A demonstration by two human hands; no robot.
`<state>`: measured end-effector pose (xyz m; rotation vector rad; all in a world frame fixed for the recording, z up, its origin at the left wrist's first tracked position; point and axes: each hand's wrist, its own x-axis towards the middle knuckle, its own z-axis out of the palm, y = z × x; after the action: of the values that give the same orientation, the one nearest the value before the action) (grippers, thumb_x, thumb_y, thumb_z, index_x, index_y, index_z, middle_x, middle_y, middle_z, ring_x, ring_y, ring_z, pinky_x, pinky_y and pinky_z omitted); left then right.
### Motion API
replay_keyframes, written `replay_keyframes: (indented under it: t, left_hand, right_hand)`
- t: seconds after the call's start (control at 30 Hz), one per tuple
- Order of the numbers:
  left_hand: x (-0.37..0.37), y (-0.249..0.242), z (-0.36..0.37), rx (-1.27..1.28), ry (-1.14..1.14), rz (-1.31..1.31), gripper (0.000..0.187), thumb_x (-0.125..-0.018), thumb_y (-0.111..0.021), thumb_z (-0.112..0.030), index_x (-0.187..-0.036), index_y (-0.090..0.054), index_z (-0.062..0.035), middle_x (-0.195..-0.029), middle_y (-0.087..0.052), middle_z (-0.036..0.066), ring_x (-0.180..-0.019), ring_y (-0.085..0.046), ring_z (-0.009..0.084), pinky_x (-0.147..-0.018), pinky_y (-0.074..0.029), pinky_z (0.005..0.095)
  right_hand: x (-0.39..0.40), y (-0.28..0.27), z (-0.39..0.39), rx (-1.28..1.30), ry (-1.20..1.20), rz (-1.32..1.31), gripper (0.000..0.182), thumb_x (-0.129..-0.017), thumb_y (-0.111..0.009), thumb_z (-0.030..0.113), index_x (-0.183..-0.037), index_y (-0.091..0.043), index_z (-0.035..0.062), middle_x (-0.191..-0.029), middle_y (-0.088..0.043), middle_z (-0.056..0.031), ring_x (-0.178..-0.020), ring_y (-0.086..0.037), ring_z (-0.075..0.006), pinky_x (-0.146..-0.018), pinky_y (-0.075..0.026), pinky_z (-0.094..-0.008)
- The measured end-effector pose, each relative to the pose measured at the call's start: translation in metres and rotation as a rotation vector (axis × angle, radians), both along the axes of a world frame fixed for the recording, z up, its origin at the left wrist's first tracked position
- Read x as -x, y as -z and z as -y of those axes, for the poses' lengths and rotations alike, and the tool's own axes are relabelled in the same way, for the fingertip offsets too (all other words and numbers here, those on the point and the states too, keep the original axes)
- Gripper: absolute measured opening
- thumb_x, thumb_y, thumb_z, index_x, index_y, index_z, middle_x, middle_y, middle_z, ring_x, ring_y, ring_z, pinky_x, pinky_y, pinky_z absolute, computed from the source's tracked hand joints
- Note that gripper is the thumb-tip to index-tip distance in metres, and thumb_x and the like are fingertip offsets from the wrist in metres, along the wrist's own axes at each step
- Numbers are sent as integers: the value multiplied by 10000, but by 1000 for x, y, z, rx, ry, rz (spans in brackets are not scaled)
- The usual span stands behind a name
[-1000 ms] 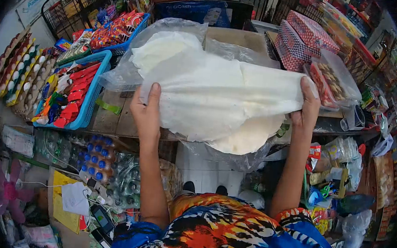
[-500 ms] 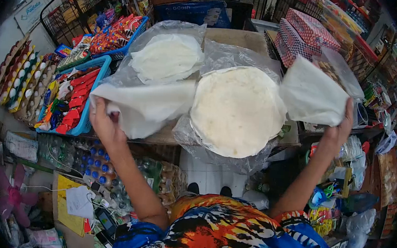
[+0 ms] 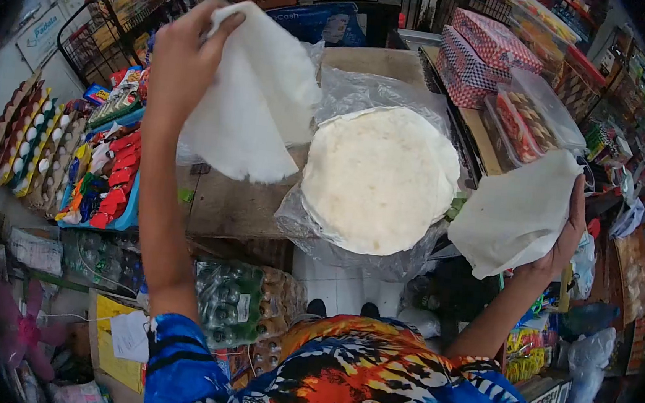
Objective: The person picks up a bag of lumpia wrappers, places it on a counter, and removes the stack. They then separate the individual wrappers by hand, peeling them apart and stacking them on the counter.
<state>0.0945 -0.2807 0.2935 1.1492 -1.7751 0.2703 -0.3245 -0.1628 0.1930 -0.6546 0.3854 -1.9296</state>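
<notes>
Left hand [image 3: 190,48] raised, thumb and fingers pinching the top edge of the left sheet [image 3: 251,95], thin and white, which hangs creased above the table [image 3: 234,205]. Right hand [image 3: 569,231] closed on the outer edge of the right sheet [image 3: 517,215]; some fingers are hidden behind it, so how firm the hold is cannot be told. Stack [image 3: 382,180] of round white sheets lies between the two, on plastic [image 3: 378,87], its near rim at about the table's front edge. Risks, by judgement: (1) tearing, since the left sheet seems flimsy and hangs from one small pinch, where a quick jerk could rip it; (2) folding, since both sheets are held from one side only, and their drooping free corners could double under if lowered as they are; (3) dropping, if a slack grip lets the right sheet slide away, near the tub [image 3: 524,127]; (4) dragging, since loose plastic overhangs the front edge, and a catch on it could pull the stack along; (5) knocking, if the left arm [image 3: 163,226] sweeps low across the packets [image 3: 119,180].
</notes>
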Motion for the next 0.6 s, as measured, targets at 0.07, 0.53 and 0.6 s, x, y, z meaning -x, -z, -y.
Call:
replay_keyframes:
  t: [0.07, 0.53, 0.6]
  left_hand:
    - [-14, 1, 48, -7, 6, 26, 369, -863, -623, -331, -995, -638, 13, -755, -644, 201, -686, -645, 331, -626, -483, 377]
    - [-88, 153, 162, -385, -7, -35, 539, -898, -500, -558, -1010, -667, -58, -875, -690, 128, -765, -664, 314, -689, -492, 387]
    - [-95, 154, 157, -632, 159, -569, 658, -921, -407, -614, -1006, -667, -16, -904, -684, 95, -801, -657, 215, -722, -501, 344]
  right_hand:
    - [2, 7, -1, -64, 28, 35, 338, -972, -490, 204, -1219, -552, -18, -1158, -633, -158, -1040, -632, -274, -908, -527, -430]
    - [-145, -35, 76, -338, -522, -266, 293, -881, -626, 184, -1109, -594, 3, -867, -651, -77, -721, -637, -162, -644, -551, -283]
    - [-180, -32, 121, -206, -947, -354, 251, -871, -640, 194, -1041, -604, 12, -828, -639, -66, -718, -631, -155, -639, -540, -283]
